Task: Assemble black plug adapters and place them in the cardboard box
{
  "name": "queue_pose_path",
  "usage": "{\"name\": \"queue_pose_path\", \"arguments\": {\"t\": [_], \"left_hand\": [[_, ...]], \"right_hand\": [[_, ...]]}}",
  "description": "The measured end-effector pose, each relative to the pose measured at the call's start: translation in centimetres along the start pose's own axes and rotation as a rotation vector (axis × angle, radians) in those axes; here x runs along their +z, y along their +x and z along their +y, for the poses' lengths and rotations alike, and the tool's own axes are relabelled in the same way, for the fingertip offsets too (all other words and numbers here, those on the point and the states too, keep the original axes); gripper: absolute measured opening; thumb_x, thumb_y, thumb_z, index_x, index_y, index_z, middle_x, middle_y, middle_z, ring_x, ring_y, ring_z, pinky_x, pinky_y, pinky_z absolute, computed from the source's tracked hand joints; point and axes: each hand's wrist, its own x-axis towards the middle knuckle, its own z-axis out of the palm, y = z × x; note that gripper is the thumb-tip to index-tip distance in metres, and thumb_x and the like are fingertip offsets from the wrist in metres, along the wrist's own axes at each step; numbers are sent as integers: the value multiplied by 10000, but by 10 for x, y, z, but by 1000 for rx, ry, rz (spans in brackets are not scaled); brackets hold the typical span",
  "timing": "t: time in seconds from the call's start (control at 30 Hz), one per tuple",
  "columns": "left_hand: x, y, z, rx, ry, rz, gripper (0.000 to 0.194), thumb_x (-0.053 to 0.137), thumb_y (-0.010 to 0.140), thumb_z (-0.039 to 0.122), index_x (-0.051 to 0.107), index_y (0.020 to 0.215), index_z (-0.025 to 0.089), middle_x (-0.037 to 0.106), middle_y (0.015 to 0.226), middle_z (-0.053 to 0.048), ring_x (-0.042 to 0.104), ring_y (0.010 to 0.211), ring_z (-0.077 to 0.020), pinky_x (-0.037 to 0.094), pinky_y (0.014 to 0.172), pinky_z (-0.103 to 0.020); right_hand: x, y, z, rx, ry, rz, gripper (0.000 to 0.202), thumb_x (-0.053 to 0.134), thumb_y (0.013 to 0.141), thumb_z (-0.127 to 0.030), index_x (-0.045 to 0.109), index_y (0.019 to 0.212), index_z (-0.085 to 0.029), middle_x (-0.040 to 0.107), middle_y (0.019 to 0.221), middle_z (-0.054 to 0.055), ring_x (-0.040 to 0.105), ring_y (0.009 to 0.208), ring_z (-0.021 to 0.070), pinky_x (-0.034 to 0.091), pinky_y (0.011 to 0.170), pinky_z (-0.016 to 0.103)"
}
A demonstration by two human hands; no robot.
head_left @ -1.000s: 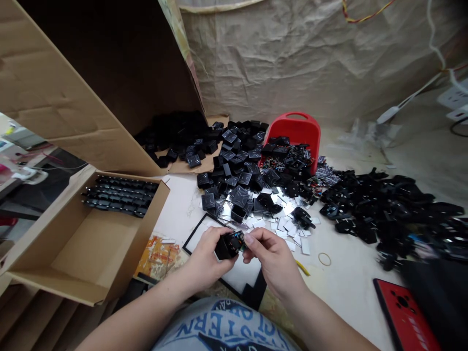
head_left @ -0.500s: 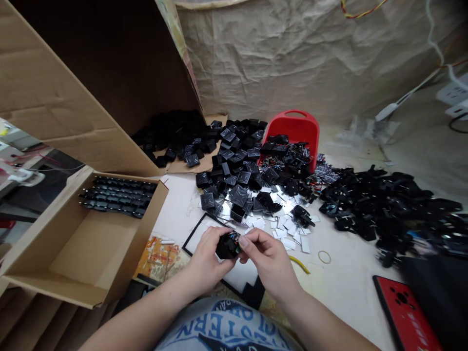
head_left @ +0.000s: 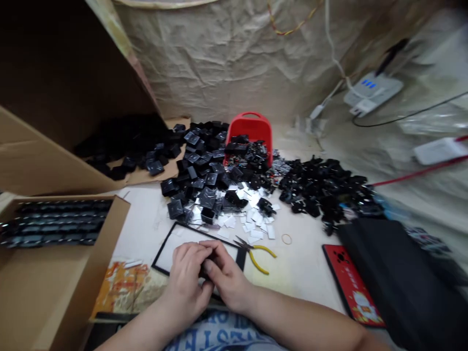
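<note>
My left hand (head_left: 188,275) and my right hand (head_left: 226,278) close together around a small black part (head_left: 203,271), which their fingers mostly cover. Both are held low in front of my shirt, over a black-edged frame (head_left: 164,248) lying on the table. Just right of my fingers lie pliers (head_left: 261,252) with yellow handles. Beyond the hands is a pile of black square housings (head_left: 208,197) beside scattered white and silvery plates (head_left: 252,219).
A red scoop (head_left: 252,124) holding small parts stands at the back. Black parts (head_left: 321,185) are heaped to its right. An open cardboard box (head_left: 106,243) with rows of black pieces is at left; a red case (head_left: 351,292) and black cloth (head_left: 395,273) lie right.
The view has turned right, bringing the power strip and whole pliers into sight. My right hand has closed in against my left, and the black part between them is now mostly covered.
</note>
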Motion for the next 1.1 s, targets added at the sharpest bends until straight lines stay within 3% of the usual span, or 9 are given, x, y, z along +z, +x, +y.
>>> {"name": "queue_pose_path", "arguments": {"t": [0.1, 0.2, 0.33, 0.5, 0.6, 0.77, 0.83, 0.93, 1.1], "left_hand": [[10, 2, 1, 26, 18, 18, 536, 539, 682, 28, 486, 1179, 221, 579, 1050, -82, 534, 986, -275, 449, 869, -447], [12, 11, -4, -106, -48, -51, 442, 597, 747, 117, 514, 1166, 234, 598, 1058, -75, 566, 997, -270, 484, 856, -426], [3, 23, -10, -298, -139, -142, 389, 633, 822, 261, 544, 1201, 255, 592, 1215, -84, 530, 1186, -293, 418, 1021, -477], [1, 21, -9, -441, -350, -199, 382, 617, 835, 281, 517, 1201, 244, 615, 1141, -76, 593, 1064, -241, 458, 961, -411], [4, 23, -9, -582, -478, -235, 428, 673, 781, 320, 528, 1174, 232, 629, 1012, -47, 606, 919, -215, 479, 850, -357], [6, 36, -10, -828, -988, -469, 322, 629, 774, 479, 668, 813, 162, 607, 678, -15, 546, 655, -157, 431, 634, -276], [6, 38, -8, -918, -1156, -511, 323, 700, 703, 471, 657, 713, 151, 588, 627, -11, 533, 600, -140, 424, 604, -267], [4, 37, -6, -997, -1253, -389, 362, 793, 613, 446, 630, 762, 160, 584, 651, 6, 546, 582, -123, 423, 591, -250], [3, 29, -7, -765, -942, -109, 351, 768, 714, 413, 613, 938, 191, 662, 880, -22, 613, 800, -160, 475, 738, -284]], "right_hand": [[-11, 0, 1, -73, -119, -54, 457, 584, 872, -565, 510, 1211, -268, 635, 1124, 59, 610, 1027, 200, 468, 945, 382], [-46, 4, -24, -100, -567, -46, 421, 536, 918, -492, 520, 1265, -254, 605, 1220, 85, 564, 1131, 227, 440, 997, 416], [-121, 8, -67, -285, -1208, 559, 337, 508, 898, -279, 604, 1215, -217, 546, 1264, 136, 460, 1232, 311, 352, 1059, 523], [-182, 13, -77, -146, -1287, 632, 284, 584, 749, -150, 703, 1003, -190, 629, 973, 116, 581, 946, 292, 460, 878, 465], [-165, 12, -70, -149, -1191, 574, 230, 553, 814, -249, 695, 982, -184, 656, 880, 73, 609, 806, 229, 504, 757, 393], [-88, 9, -69, 148, -521, -22, 210, 676, 779, -322, 734, 942, -203, 694, 812, 14, 620, 719, 159, 490, 674, 302], [-66, 12, -70, 199, -376, -121, 210, 729, 744, -325, 754, 917, -209, 687, 834, 14, 614, 755, 158, 480, 714, 306], [-52, 19, -64, 127, -335, 21, 307, 759, 732, -346, 731, 1014, -229, 669, 920, 18, 593, 796, 156, 479, 735, 301], [-39, 18, -31, 28, -366, 237, 325, 628, 851, -454, 621, 1090, -234, 615, 792, -3, 544, 637, 138, 468, 596, 277]]}}
